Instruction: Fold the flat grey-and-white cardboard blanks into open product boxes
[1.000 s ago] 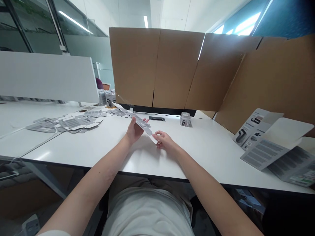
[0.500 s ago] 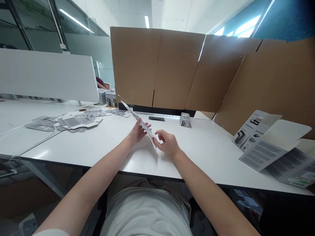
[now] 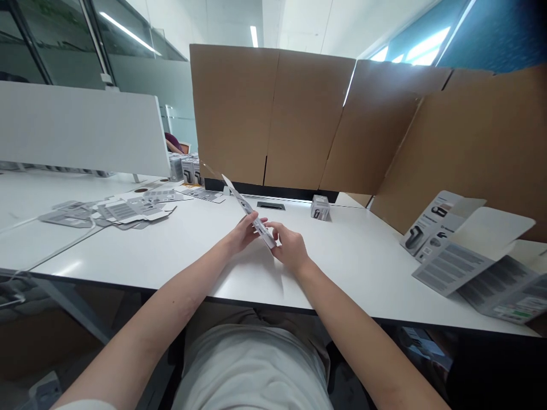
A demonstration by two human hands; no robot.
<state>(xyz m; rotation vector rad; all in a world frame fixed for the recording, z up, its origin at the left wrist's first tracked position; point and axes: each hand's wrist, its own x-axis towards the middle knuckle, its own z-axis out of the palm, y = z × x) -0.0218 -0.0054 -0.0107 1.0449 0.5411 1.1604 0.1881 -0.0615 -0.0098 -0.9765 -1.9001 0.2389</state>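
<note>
Above the white desk, a flattened cardboard box (image 3: 243,202) with printed panels is tilted, its upper end pointing away to the left. My left hand (image 3: 244,232) grips it around the middle, thumb on the near face and fingers behind. At its lower right end, my right hand (image 3: 291,246) pinches the edge between thumb and curled fingers. The box is seen nearly edge-on, so most of its print cannot be read.
Flattened boxes (image 3: 132,210) lie heaped at the left beside a white cable (image 3: 68,247). A small assembled box (image 3: 320,208) stands near the cardboard screen (image 3: 273,114). More unfolded boxes (image 3: 453,262) lean together at the right. Behind the white divider (image 3: 81,128), part of a person shows.
The flattened box has shifted slightly right and turned a little between my hands. My left hand has moved right, closer to my right hand.
</note>
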